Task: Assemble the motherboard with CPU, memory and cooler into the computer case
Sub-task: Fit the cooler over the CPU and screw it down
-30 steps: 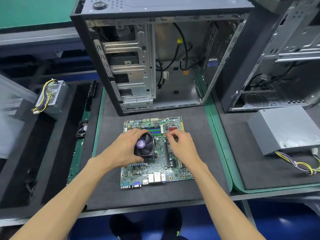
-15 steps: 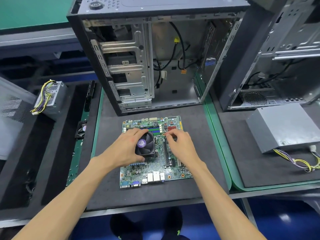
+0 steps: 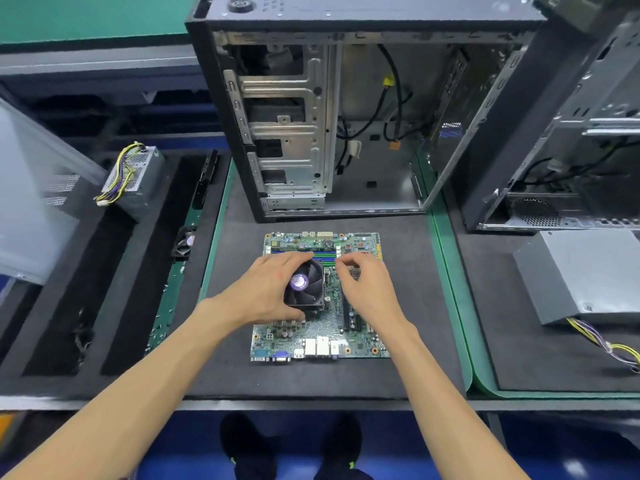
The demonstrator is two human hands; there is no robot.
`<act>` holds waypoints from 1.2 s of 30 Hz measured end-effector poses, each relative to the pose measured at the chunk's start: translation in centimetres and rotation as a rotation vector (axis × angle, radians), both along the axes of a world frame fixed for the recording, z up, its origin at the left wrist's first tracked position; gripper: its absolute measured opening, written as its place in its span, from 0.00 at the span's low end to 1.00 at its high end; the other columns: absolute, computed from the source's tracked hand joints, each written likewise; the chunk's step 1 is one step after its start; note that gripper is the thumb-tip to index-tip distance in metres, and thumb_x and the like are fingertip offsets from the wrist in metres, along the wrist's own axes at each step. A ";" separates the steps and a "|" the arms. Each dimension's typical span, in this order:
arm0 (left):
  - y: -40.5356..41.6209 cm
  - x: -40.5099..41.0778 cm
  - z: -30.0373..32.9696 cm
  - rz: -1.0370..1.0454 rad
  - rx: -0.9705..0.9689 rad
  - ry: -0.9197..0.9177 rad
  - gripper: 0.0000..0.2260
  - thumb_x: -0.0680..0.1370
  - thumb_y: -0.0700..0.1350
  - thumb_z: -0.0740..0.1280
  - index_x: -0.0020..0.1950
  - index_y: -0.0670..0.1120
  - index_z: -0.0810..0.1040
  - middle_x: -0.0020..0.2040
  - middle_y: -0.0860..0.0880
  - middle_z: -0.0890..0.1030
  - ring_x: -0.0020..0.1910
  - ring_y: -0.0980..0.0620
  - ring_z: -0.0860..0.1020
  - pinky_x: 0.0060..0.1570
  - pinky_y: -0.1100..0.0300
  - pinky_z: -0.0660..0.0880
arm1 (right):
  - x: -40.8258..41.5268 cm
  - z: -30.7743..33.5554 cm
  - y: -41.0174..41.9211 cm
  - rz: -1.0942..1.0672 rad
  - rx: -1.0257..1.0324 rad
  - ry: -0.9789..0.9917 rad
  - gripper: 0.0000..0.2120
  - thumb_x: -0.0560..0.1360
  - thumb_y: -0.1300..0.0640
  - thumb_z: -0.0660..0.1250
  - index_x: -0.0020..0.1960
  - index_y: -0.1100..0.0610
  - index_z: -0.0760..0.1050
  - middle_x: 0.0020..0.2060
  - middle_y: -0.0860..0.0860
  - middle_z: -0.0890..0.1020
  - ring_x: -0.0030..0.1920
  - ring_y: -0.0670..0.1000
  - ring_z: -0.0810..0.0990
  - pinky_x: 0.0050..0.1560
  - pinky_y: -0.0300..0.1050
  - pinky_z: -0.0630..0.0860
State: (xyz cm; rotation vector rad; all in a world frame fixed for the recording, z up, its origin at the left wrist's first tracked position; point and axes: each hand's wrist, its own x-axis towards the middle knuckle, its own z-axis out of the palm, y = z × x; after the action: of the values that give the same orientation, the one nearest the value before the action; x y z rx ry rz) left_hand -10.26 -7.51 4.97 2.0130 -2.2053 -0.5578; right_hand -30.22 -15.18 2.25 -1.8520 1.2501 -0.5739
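A green motherboard [image 3: 311, 336] lies flat on the dark foam mat [image 3: 408, 299], just in front of an open black computer case [image 3: 346, 133] that stands upright with its side off. A black cooler fan [image 3: 306, 284] with a purple hub sits on the board. My left hand [image 3: 266, 292] wraps around the cooler's left side, fingers over its top edge and thumb at its lower edge. My right hand [image 3: 369, 289] rests on the board to the right of the cooler, fingers curled and pinched near the memory slots; whether it holds anything is hidden.
A second open case [image 3: 571, 140] stands at the right, with a grey power supply [image 3: 585, 271] and its yellow wires before it. Another power supply [image 3: 135, 176] sits at the left beside a small loose fan [image 3: 183, 242] and a green board strip. Foam trays lie at the left.
Both hands stay on the board in nearly the same places; my right fingers have curled a little closer to the memory slots. The camera view has shifted slightly.
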 end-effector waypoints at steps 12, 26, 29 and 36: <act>9.0 5.0 4.7 0.321 -0.170 0.182 0.25 0.78 0.52 0.69 0.73 0.50 0.68 0.70 0.53 0.70 0.70 0.54 0.68 0.71 0.49 0.63 | 9.4 5.7 4.7 0.241 -0.210 -0.200 0.06 0.80 0.52 0.66 0.56 0.47 0.79 0.52 0.42 0.81 0.58 0.46 0.75 0.57 0.30 0.65; 41.7 18.6 4.4 1.155 -0.244 0.267 0.13 0.78 0.45 0.67 0.61 0.51 0.75 0.55 0.51 0.77 0.52 0.53 0.77 0.55 0.53 0.75 | 31.1 7.4 31.1 0.788 -0.187 -0.209 0.08 0.80 0.56 0.68 0.58 0.53 0.81 0.52 0.46 0.82 0.55 0.49 0.76 0.59 0.40 0.71; 49.1 20.3 4.1 1.272 -0.246 0.246 0.12 0.78 0.44 0.67 0.61 0.51 0.75 0.54 0.51 0.77 0.52 0.52 0.77 0.53 0.55 0.74 | 34.6 6.9 37.5 0.887 -0.167 -0.197 0.09 0.80 0.54 0.67 0.58 0.52 0.80 0.52 0.44 0.81 0.56 0.46 0.75 0.58 0.36 0.70; 64.4 23.4 3.3 1.567 -0.241 0.238 0.13 0.77 0.43 0.68 0.61 0.47 0.75 0.54 0.49 0.78 0.52 0.50 0.76 0.59 0.51 0.73 | 42.2 5.4 52.2 1.143 -0.141 -0.153 0.09 0.79 0.55 0.68 0.58 0.53 0.81 0.49 0.48 0.83 0.52 0.46 0.79 0.53 0.41 0.74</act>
State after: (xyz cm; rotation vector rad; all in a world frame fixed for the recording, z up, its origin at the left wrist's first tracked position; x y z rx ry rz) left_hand 13.12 56.84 8.26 2.4896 -0.1423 -0.2197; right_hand 12.00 36.97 7.70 -2.2058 -0.0663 -0.1421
